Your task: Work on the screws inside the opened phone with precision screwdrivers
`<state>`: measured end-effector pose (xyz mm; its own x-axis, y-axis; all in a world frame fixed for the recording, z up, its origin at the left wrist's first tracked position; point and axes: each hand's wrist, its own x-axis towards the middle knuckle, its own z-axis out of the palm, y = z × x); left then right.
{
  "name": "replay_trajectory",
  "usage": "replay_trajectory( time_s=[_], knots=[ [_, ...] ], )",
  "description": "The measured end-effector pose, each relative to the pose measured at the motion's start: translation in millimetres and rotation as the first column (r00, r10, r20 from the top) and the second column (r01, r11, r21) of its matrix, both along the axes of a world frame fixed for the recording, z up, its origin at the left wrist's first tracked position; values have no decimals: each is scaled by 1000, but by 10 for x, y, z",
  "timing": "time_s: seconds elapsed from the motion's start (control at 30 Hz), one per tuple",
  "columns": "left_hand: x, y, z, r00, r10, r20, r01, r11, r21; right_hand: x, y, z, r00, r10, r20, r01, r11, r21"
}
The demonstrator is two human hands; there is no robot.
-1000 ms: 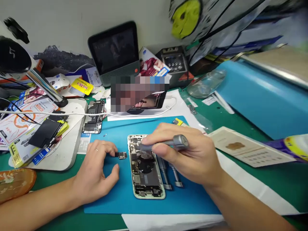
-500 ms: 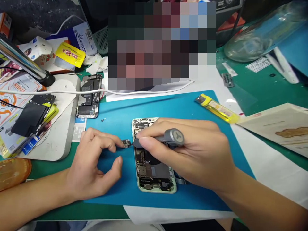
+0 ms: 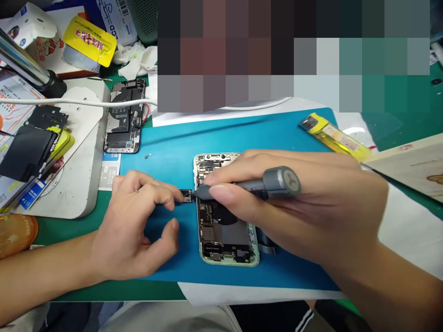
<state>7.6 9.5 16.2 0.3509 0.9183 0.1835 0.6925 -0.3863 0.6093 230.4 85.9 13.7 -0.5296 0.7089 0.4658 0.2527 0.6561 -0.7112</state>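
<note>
An opened phone (image 3: 226, 235) with a pale green frame lies on the blue mat, its inner parts bare. My right hand (image 3: 297, 207) grips a dark grey screwdriver (image 3: 252, 184) with a Y mark on its end cap. The tool is held almost flat over the phone, its tip at a small dark phone part (image 3: 187, 196) just beyond the phone's left edge. Fingertips of my left hand (image 3: 138, 230) press on that part from the left, while the thumb stays apart with nothing pinched. My right hand hides the phone's upper right.
A second opened phone piece (image 3: 124, 117) lies by a white base (image 3: 81, 184) with a metal post. A yellow blade-like tool (image 3: 332, 136) rests on the blue mat (image 3: 166, 258) at upper right. A white cable (image 3: 69, 101) crosses the upper left. Part of the top is blurred out.
The view has shifted, so most things sit a little higher. Both hands keep nearly the same places at the phone, the screwdriver tip still at the small part.
</note>
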Motion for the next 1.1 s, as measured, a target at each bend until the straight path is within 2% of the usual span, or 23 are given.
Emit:
replay_trajectory(
  time_s=[0.33, 0.77, 1.1],
  knots=[
    [-25, 50, -14, 990, -37, -138, 39, 999, 9, -27, -7, 3, 999, -15, -33, 14, 999, -33],
    [-28, 62, -31, 986, -44, -158, 50, 998, 32, -37, -9, 26, 999, -9, -53, 6, 999, -51],
    [-38, 82, -45, 985, -14, -173, 17, 1000, 12, -30, -16, 5, 997, 2, -72, -8, 997, -83]
  ],
)
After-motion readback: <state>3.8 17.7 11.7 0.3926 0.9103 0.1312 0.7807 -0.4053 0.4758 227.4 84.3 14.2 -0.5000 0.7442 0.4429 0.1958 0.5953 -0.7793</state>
